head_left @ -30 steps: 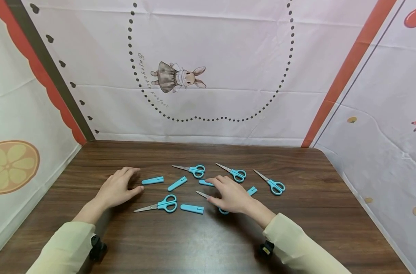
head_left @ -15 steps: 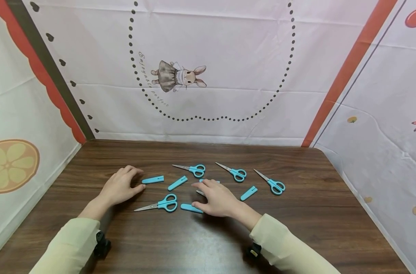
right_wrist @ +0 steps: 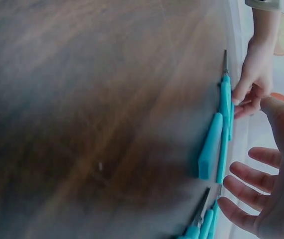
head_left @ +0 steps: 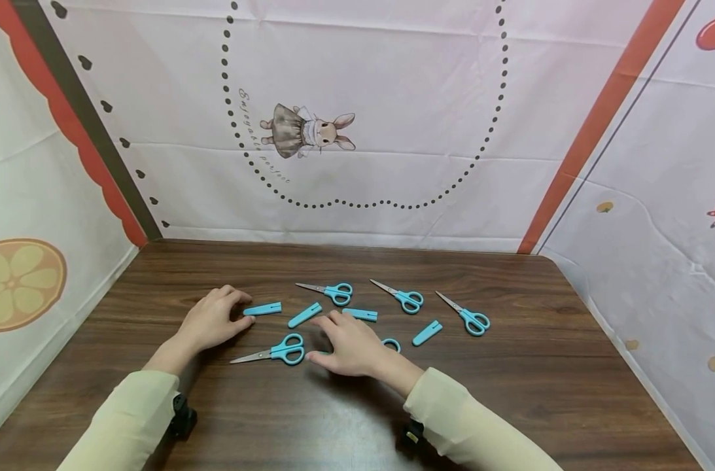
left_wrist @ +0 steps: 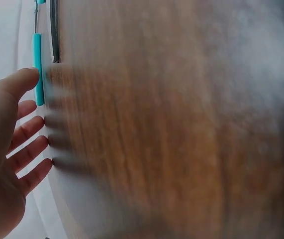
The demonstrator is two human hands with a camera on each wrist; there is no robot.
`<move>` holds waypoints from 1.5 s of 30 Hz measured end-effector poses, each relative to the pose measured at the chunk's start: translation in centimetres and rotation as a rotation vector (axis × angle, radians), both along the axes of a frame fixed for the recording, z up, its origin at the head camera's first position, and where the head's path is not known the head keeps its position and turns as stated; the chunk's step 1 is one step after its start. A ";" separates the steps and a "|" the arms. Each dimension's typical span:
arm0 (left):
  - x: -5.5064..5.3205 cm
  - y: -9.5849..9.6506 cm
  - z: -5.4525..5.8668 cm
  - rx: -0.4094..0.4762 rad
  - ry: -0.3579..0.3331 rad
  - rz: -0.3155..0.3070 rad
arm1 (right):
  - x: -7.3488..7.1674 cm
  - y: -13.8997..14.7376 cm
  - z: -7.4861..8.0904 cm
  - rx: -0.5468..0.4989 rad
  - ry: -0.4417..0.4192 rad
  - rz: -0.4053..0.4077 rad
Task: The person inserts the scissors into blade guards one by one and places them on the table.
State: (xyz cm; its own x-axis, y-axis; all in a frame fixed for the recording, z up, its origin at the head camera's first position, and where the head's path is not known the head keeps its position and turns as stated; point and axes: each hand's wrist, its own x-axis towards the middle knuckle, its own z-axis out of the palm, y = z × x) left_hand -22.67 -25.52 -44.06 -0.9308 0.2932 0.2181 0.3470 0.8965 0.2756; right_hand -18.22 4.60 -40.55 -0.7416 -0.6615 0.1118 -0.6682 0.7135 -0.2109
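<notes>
My left hand rests at the left, its fingers loosely bent around the near end of a light blue blade cover without gripping it. In the left wrist view the thumb is beside that cover. My right hand hovers over the middle with fingers spread, holding nothing. Beneath it a pair of scissors shows only part of its blue handle, and another cover is mostly hidden. To its left lie blue-handled scissors, blades pointing left. A slanted cover lies just beyond its fingertips.
Farther back lie three more scissors: one pair centre, one pair right of it, one pair farthest right. Loose covers include one in the middle and one at right. Printed cloth hangs behind the wooden table.
My right hand has moved left from over the scissors, uncovering the middle and right covers. My left hand has shifted slightly right toward the left cover.
</notes>
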 end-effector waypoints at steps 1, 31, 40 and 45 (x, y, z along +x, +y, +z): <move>0.0 0.0 0.0 -0.002 0.001 0.000 | 0.0 -0.2 -0.1 0.002 -0.003 0.002; -0.5 1.3 0.2 0.005 -0.026 -0.009 | 0.4 -4.5 -0.8 0.140 -0.028 -0.086; -0.5 1.6 0.4 0.003 -0.020 -0.004 | 0.6 -6.0 -1.1 0.231 -0.017 -0.173; -0.5 1.7 0.5 0.012 -0.034 -0.012 | 0.6 -6.5 -1.4 0.267 -0.016 -0.215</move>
